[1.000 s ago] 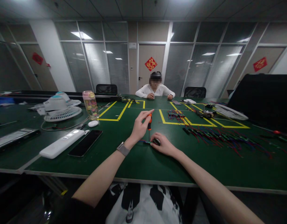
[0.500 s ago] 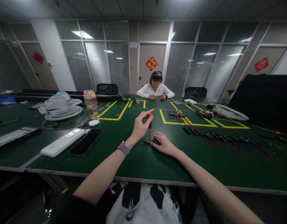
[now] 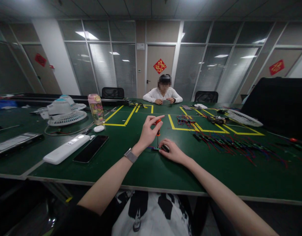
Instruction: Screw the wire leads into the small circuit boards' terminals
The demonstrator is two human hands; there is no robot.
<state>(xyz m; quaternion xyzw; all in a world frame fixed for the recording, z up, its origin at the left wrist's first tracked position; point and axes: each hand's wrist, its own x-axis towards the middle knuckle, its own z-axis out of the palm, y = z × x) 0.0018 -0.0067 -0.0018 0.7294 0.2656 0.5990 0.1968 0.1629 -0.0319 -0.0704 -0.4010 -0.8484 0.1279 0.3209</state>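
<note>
now the left hand (image 3: 149, 131) holds an orange and black screwdriver (image 3: 158, 133) in its bent fingers. the screwdriver stands upright, reaching down to a small green circuit board (image 3: 155, 149) on the green table (image 3: 146, 175). the right hand (image 3: 174, 152) touches the board's right end, but i cannot tell if it pinches or just presses. wired circuit boards (image 3: 228, 144) lie off to the right.

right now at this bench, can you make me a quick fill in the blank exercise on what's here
The left hand holds a screwdriver with a black-and-____ handle.
The right hand rests at a small circuit board on a table coloured ____.
The grey-banded watch is on the ____ wrist.
The tape strips are ____.

Missing words: orange; green; left; yellow.
</note>
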